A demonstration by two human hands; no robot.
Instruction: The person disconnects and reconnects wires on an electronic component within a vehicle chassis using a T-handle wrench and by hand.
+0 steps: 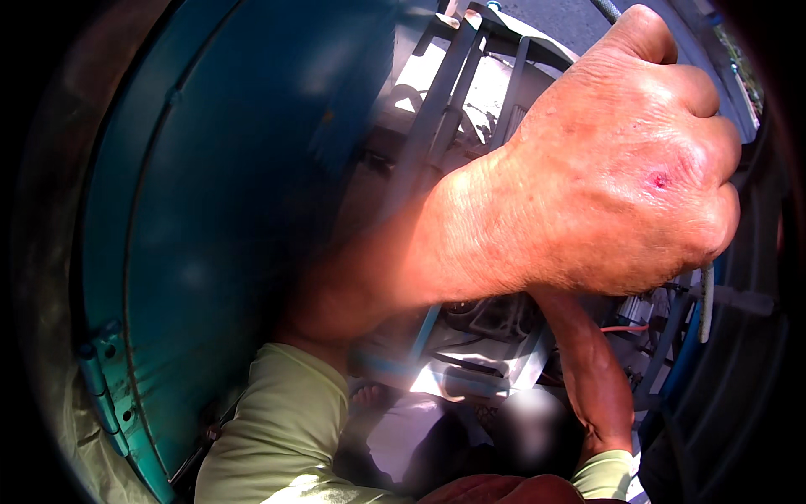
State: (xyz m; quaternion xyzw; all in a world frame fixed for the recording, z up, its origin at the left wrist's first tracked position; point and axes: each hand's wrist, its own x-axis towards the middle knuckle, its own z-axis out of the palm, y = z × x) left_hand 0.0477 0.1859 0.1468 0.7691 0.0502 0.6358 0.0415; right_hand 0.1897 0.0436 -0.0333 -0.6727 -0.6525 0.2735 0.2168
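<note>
Close to the camera, my left hand [630,168] is closed in a fist, its back toward me. From the fist's lower edge hangs the end of a thin, pale cord [707,307]. A similar grey length [606,8] shows above the thumb side; whether it is the same piece is hidden by the hand. My right forearm [588,361] rises from the lower right and passes behind my left wrist. The right hand itself is hidden there, so its fingers and anything in them cannot be seen.
A dark teal metal panel [227,210] with a hinge [109,391] fills the left side. Beyond my arms stands a grey metal frame [445,92] with bars. A dark ribbed surface [756,336] lies at the right. A red wire [625,328] runs near my right forearm.
</note>
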